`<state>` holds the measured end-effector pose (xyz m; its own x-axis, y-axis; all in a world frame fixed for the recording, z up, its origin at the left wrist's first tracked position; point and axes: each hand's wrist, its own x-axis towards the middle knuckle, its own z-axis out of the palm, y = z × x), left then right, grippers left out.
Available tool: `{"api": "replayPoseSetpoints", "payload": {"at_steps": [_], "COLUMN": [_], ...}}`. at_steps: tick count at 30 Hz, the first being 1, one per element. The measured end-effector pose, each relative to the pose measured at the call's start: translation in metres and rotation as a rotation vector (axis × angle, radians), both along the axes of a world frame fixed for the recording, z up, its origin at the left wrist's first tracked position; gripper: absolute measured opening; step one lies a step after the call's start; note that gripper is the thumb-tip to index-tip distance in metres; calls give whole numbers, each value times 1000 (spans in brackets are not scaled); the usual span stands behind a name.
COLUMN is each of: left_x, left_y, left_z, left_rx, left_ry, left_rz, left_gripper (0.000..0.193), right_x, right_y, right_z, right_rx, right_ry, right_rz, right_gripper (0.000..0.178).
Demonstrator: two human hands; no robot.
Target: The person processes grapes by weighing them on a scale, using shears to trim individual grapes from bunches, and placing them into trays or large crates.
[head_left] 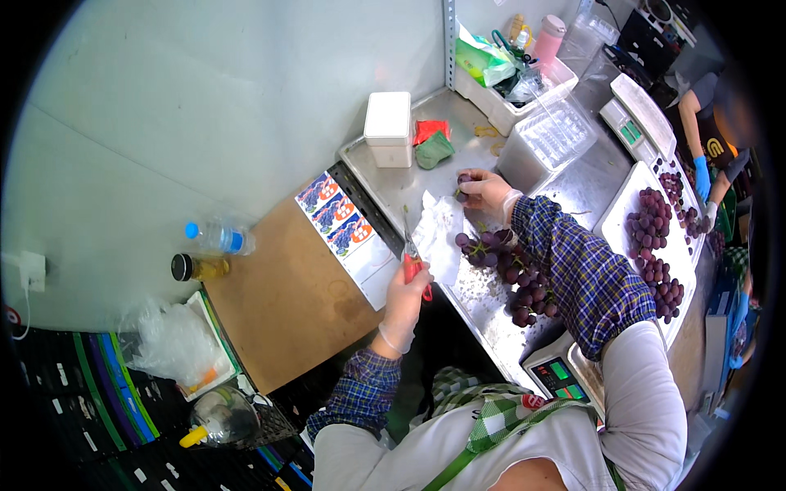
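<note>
My left hand [401,304], in a clear glove, is closed round red-handled scissors [412,263] whose blades point away from me. In the fingers of my gloved right hand [486,191] is a dark grape [464,182], pinched over the metal table near a crumpled white paper [440,233]. A bunch of purple grapes [524,282] lies on the table below my right forearm, partly hidden by the sleeve. Whether the pinched grape is still joined to a stem I cannot make out.
More grape bunches [651,233] rest on a white tray at the right, near another person's blue-gloved hand [702,177]. Scales [561,372] stand by my right side. Stacked clear boxes [547,139], a white canister [388,131] and a label sheet on cardboard [270,319] surround the work area.
</note>
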<state>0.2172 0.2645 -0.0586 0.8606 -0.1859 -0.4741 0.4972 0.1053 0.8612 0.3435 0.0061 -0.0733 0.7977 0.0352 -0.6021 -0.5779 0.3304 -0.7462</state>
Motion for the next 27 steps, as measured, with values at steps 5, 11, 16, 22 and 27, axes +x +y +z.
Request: {"api": "replayPoseSetpoints", "payload": {"at_steps": [5, 11, 16, 22, 27], "left_x": [-6, -31, -63, -106, -136], "left_y": [-5, -8, -14, -22, -32], "left_z": [24, 40, 50, 64, 110], "left_rx": [-23, -2, 7, 88, 46], "left_ry": [33, -51, -101, -216, -333], "left_rz": [21, -19, -125, -277, -471], "left_gripper": [29, 29, 27, 27, 32], "right_x": [-4, -60, -118, -202, -286], "right_y": [2, 9, -8, -27, -56], "right_z": [32, 130, 188, 226, 236], "right_rx": [288, 325, 412, 270, 318], "right_ry": [14, 105, 162, 159, 64], "right_rz": [22, 222, 290, 180, 72], "right_gripper": [29, 33, 28, 26, 21]}}
